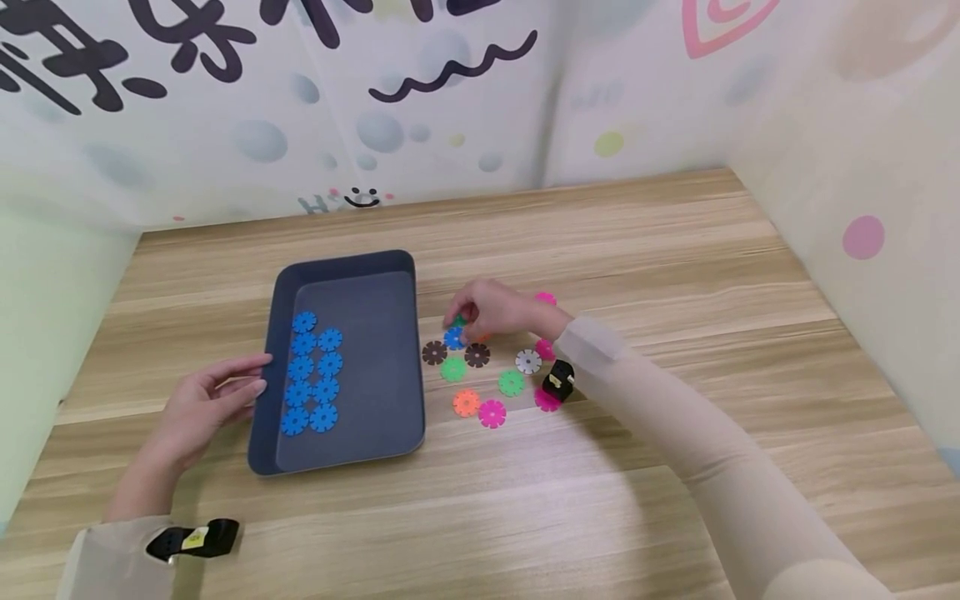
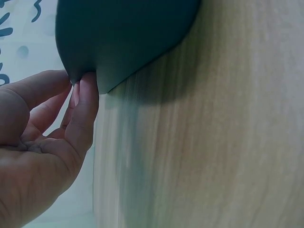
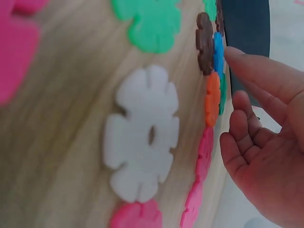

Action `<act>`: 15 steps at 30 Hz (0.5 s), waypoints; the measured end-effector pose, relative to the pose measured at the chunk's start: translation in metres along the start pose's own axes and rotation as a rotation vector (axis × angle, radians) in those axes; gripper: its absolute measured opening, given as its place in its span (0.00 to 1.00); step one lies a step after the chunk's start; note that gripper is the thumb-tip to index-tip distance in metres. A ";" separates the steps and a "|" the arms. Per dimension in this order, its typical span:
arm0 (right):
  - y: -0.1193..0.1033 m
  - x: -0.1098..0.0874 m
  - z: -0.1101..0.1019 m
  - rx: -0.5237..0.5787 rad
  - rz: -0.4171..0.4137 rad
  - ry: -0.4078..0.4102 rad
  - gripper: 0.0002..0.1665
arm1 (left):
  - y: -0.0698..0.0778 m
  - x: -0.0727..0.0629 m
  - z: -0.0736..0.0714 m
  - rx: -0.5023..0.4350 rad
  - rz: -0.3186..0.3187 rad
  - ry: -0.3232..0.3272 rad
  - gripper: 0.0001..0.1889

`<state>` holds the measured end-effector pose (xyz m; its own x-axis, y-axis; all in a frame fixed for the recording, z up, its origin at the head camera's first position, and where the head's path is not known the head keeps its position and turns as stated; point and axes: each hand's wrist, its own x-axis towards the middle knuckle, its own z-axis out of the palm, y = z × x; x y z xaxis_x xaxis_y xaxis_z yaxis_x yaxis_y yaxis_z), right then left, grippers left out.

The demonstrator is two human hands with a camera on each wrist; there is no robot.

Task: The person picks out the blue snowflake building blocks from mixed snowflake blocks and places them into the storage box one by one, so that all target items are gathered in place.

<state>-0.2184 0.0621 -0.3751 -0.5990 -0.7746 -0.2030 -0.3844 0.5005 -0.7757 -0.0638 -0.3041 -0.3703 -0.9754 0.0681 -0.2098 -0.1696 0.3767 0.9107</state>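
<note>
My left hand (image 1: 206, 408) holds the left rim of a dark grey tray (image 1: 345, 458), thumb and fingers at its edge; the left wrist view shows the tray (image 2: 128, 38) from outside. Inside, several blue notched snowflake discs (image 1: 301, 367) lie in two columns along the left side. Right of the tray, my right hand (image 1: 495, 308) reaches down with curled fingers and pinches at a blue snowflake disc (image 1: 453, 338) close to the table. In the right wrist view the thumb meets the edge of that blue disc (image 3: 218, 54), beside brown (image 3: 204, 45) and orange (image 3: 212, 97) ones.
Loose snowflake discs lie around my right hand: brown (image 1: 434, 353), green (image 1: 452, 369), orange (image 1: 467, 403), pink (image 1: 492, 414) and white (image 1: 528, 362). The wooden table (image 1: 525, 517) meets a printed wall (image 1: 465, 125) behind and a plain wall at each side.
</note>
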 end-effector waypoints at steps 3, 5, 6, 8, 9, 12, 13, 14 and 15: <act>-0.001 0.001 0.001 -0.033 -0.013 -0.005 0.16 | 0.001 0.000 0.000 0.003 -0.004 0.001 0.20; -0.001 0.003 0.002 -0.055 -0.011 -0.007 0.17 | 0.001 0.000 0.000 0.004 -0.007 0.000 0.20; -0.002 0.003 0.002 -0.064 -0.006 -0.009 0.17 | 0.001 -0.001 0.000 0.005 -0.009 0.000 0.20; -0.003 0.004 0.002 -0.083 0.005 -0.015 0.18 | 0.002 -0.001 0.000 0.008 -0.009 0.000 0.20; -0.003 0.005 0.002 -0.096 0.007 -0.019 0.18 | 0.002 -0.001 0.000 0.001 -0.009 -0.001 0.20; -0.005 0.005 0.001 -0.130 0.009 -0.032 0.18 | 0.003 0.000 0.001 -0.023 -0.002 -0.002 0.20; -0.005 0.006 0.001 -0.138 0.011 -0.035 0.18 | 0.003 0.000 0.001 -0.031 0.002 -0.002 0.19; -0.005 0.006 0.002 -0.144 0.014 -0.036 0.18 | 0.003 0.000 0.001 -0.039 0.005 -0.003 0.19; -0.006 0.006 0.002 -0.149 0.017 -0.038 0.17 | 0.003 0.000 0.001 -0.046 0.008 -0.003 0.19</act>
<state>-0.2189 0.0538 -0.3730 -0.5801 -0.7784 -0.2398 -0.4762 0.5630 -0.6755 -0.0639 -0.3018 -0.3681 -0.9763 0.0734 -0.2036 -0.1684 0.3333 0.9277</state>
